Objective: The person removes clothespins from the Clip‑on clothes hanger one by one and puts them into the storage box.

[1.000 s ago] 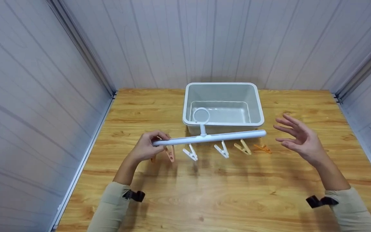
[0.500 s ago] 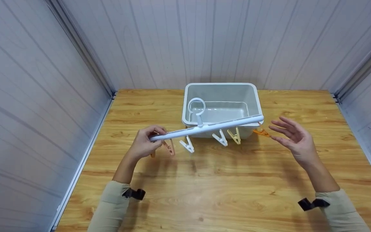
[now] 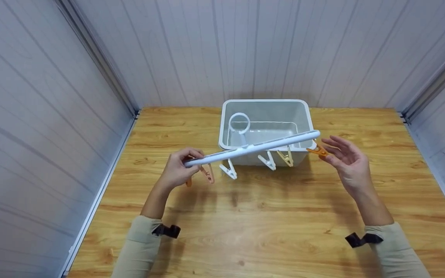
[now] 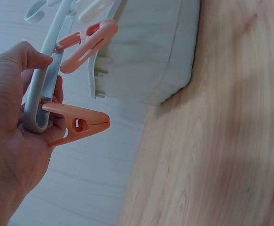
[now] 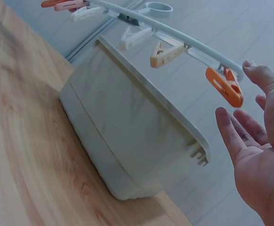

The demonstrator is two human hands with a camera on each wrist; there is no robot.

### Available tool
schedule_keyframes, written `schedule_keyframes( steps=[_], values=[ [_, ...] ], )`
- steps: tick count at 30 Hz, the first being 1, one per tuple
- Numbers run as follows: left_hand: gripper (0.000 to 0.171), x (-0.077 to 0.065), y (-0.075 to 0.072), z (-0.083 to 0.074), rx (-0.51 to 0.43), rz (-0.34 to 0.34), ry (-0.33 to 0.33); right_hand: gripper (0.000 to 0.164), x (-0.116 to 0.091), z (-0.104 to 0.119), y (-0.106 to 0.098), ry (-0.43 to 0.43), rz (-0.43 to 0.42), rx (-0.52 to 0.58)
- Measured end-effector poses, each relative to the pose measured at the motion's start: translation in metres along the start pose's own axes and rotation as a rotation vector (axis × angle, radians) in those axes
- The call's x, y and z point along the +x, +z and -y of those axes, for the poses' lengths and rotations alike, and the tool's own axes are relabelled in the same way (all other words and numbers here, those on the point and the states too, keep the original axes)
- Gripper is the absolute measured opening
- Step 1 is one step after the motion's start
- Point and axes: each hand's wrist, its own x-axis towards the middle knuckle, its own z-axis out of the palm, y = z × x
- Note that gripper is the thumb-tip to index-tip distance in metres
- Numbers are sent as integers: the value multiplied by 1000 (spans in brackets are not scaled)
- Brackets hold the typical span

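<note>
My left hand (image 3: 178, 168) grips the left end of a pale blue-white clip hanger (image 3: 253, 148), its bar sloping up to the right. A ring hook (image 3: 240, 123) stands above the bar's middle. Several clips hang below: an orange clip (image 4: 78, 120) and a pink clip (image 4: 90, 46) by my left hand, two white clips (image 3: 228, 170) and a yellow one (image 3: 286, 158) along the bar. Another orange clip (image 5: 225, 87) dangles at the right end. Around it my right hand (image 3: 350, 164) is spread, thumb near the bar's tip and fingers below the clip.
Behind the hanger, a light grey plastic tub (image 3: 265, 101) stands on the wooden table (image 3: 269, 231) near the back wall. The bar's right part overlaps the tub's front rim in the head view. Pale panels enclose the table at back and sides.
The hanger's right end has risen, so the bar slopes more and its ring sits higher. My right hand has moved left, up to the orange end clip.
</note>
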Motion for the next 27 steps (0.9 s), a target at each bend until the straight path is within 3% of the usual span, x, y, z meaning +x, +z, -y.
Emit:
schedule_keyframes(
  steps=[8, 20, 27],
  values=[
    [18, 1, 5, -4, -16, -7, 3, 43, 5, -3, 12, -38, -52, 74],
    [18, 0, 10, -3, -36, 24, 16, 36, 5, -6, 19, -28, -136, 12],
    [31, 0, 12, -5, 14, 118, -21, 35, 6, -9, 23, -38, -168, 29]
  ],
)
